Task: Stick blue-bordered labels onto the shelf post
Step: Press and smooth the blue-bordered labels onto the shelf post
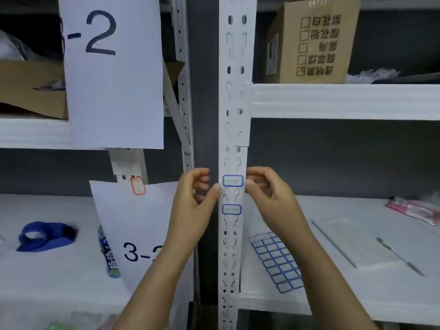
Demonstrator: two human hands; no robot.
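Observation:
A white perforated shelf post point(234, 96) runs down the middle of the view. Two blue-bordered labels are stuck on it: an upper label point(232, 181) and a lower label point(231, 209). My left hand point(195, 201) is at the post's left edge, thumb tip beside the upper label. My right hand point(269, 194) is at the right edge of the same label, fingers curled. Neither hand holds anything that I can see. A sheet of blue-bordered labels point(277, 260) lies on the lower right shelf, partly behind my right forearm.
A blue tape dispenser point(45, 235) and a marker point(110, 256) lie on the lower left shelf. Paper signs "-2" point(112, 72) and "3-" point(135, 229) hang at left, with a red-bordered label point(138, 185). A cardboard box point(312, 41) stands upper right. A flat tray point(352, 244) and pen point(400, 256) lie at right.

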